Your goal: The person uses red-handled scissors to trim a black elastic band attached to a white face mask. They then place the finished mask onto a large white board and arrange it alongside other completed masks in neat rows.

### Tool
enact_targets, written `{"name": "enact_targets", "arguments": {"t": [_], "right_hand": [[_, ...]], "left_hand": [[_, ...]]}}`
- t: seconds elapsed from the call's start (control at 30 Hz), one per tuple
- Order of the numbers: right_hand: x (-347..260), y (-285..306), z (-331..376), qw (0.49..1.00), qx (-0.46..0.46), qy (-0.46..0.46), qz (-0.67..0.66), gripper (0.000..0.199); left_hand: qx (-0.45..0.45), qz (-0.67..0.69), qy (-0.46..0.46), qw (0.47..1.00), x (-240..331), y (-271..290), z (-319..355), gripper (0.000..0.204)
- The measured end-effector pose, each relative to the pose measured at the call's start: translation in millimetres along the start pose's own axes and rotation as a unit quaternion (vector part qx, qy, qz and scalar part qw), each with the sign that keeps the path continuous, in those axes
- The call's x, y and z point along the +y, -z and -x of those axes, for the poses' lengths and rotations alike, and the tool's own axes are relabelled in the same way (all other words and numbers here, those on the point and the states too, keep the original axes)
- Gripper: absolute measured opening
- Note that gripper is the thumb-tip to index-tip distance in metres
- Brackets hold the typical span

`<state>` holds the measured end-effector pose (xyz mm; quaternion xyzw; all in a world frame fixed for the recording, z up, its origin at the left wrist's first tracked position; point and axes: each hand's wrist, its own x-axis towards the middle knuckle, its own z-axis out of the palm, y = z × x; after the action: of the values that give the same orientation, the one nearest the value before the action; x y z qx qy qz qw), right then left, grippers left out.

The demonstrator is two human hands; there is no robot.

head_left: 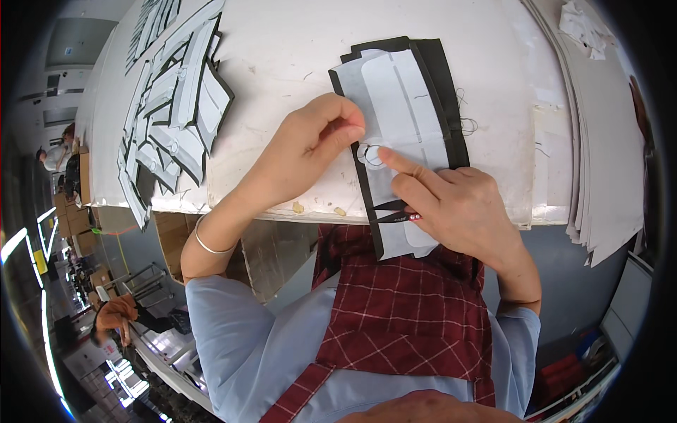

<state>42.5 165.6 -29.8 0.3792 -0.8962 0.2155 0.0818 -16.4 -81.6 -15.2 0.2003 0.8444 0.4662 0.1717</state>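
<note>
A black fabric piece with white lining (403, 106) lies on the white table (282, 56) and hangs over its near edge. My left hand (310, 151) pinches the lining at its left side, beside a small curved cut-out. My right hand (451, 204) presses its forefinger on the lining next to that cut-out and holds small black thread snips (395, 215) under the palm. The two hands are almost touching at the cut-out.
A heap of similar black-and-white pieces (169, 120) lies at the table's left. Stacked grey sheets (599, 141) stand at the right. Loose threads (465, 123) lie beside the piece. Another person's hand (116, 314) shows at lower left, near boxes.
</note>
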Motion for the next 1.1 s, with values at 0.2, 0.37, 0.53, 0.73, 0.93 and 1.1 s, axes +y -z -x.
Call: {"name": "enact_targets", "arguments": {"t": [0.2,0.37,0.53,0.73,0.93,1.1], "right_hand": [[9.1,4.2,-5.6,0.986,0.049,-0.083,-0.138,0.032],[18.4,15.8,-30.6,0.991,0.039,-0.102,-0.081,0.028],[22.5,13.9,-42.2,0.997,-0.023,-0.076,-0.021,0.028],[23.1,9.8,-44.2,0.997,-0.023,-0.069,-0.008,0.026],[22.9,9.6,-48.5,0.996,-0.043,-0.076,-0.003,0.027],[27.6,10.9,-57.1,0.983,-0.035,-0.117,-0.136,0.035]], "left_hand": [[0.039,-0.095,-0.071,0.992,-1.0,-12.5,6.1,0.056],[0.04,-0.082,-0.032,0.995,-2.4,-12.8,5.1,0.068],[0.046,-0.08,-0.04,0.995,-5.3,-12.7,5.7,0.071],[0.049,-0.076,-0.051,0.995,-8.3,-13.9,5.2,0.072],[0.046,-0.072,-0.047,0.995,-7.9,-13.1,5.3,0.073],[0.036,-0.068,-0.058,0.995,-8.2,-12.4,4.0,0.071]]}}
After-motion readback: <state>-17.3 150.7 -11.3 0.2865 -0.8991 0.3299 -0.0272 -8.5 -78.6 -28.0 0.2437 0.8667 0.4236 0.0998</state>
